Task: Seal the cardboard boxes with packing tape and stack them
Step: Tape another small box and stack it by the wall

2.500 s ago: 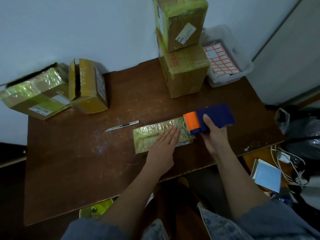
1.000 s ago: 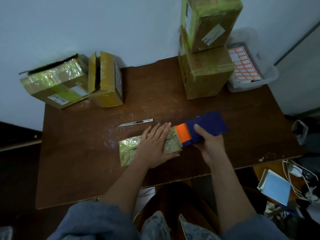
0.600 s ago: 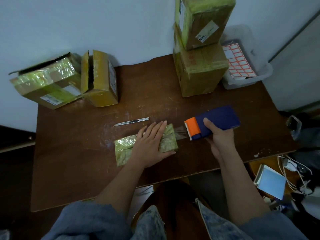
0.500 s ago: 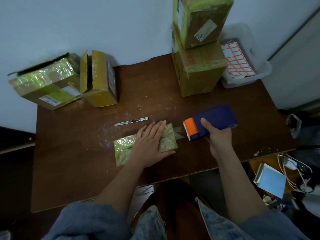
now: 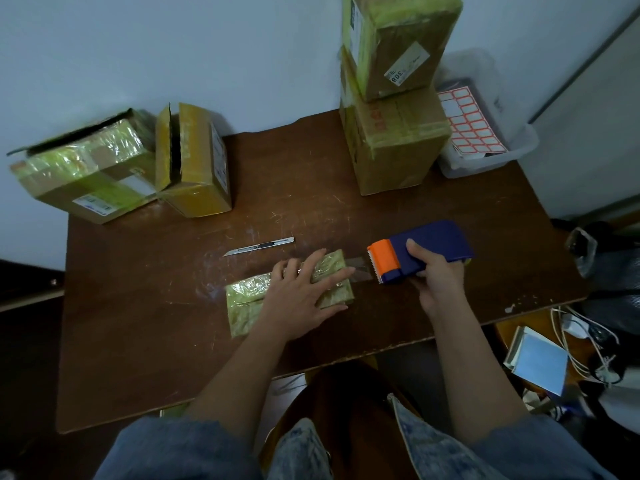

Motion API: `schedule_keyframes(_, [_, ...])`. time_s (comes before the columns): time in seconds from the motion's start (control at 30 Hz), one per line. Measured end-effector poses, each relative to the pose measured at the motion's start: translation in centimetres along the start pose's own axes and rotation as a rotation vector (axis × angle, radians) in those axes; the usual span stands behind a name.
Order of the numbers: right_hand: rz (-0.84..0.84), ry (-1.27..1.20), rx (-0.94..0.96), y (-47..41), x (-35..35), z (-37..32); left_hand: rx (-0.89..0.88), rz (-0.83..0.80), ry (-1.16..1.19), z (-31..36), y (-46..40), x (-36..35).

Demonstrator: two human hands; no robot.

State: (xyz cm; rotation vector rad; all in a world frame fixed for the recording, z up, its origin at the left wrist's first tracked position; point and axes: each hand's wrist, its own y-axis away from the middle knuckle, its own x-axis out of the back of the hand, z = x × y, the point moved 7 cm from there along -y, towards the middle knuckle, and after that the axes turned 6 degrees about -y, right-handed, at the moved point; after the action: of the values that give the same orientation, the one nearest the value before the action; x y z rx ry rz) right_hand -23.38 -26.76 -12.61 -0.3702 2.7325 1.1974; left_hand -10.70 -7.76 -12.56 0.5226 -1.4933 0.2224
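Head view: the flat taped box (image 5: 252, 303) lies near the table's (image 5: 145, 323) six o'clock edge, pinned by the left hand's (image 5: 298, 296) straight, spread fingers so it cannot slide. At its three o'clock the right hand (image 5: 438, 275) grips the tape dispenser (image 5: 420, 249), stretching clear tape (image 5: 358, 270) taut, probably for cutting. Sealed boxes (image 5: 394, 109) stand stacked at one o'clock.

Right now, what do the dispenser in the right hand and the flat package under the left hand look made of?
Tape dispenser: looks like matte moulded plastic, navy body with orange front, toothed cutting edge. Flat package: probably cardboard wrapped in glossy clear tape, judging by crinkled highlights; contents hidden. Table: dark wood-look top, scuffed.
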Motion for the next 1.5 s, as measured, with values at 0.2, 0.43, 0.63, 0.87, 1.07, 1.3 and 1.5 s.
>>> schedule_keyframes(0.2, [0.041, 0.118, 0.118, 0.3, -1.7, 0.1, -0.015, -0.03, 0.012, 0.0, 0.1, 0.2])
schedule_keyframes(0.43, [0.096, 0.733, 0.51, 0.5, -5.2, -0.6, -0.027, 0.049, -0.02, 0.1, 0.1, 0.3])
schedule_keyframes(0.63, [0.278, 1.247, 0.616, 0.2, -2.9, -4.2, -0.019, 0.071, -0.02, -0.2, 0.0, 0.2])
schedule_keyframes(0.87, [0.124, 1.701, 0.437, -0.2, -3.1, -2.3, -0.021, 0.085, -0.02, -0.1, -0.2, 0.1])
schedule_keyframes(1.07, [0.051, 1.806, 0.533, -0.7, -3.2, -0.5, -0.02, 0.072, -0.017, 0.0, -0.1, 0.3])
schedule_keyframes(1.3, [-0.16, 0.972, 0.507, 2.5, -3.7, 0.7, 0.011, 0.011, -0.015, 0.0, 0.0, -0.2])
schedule_keyframes(1.5, [-0.148, 0.416, -0.315, 1.5, -3.3, 7.3, 0.123, 0.108, 0.233, -1.3, 1.4, 2.1])
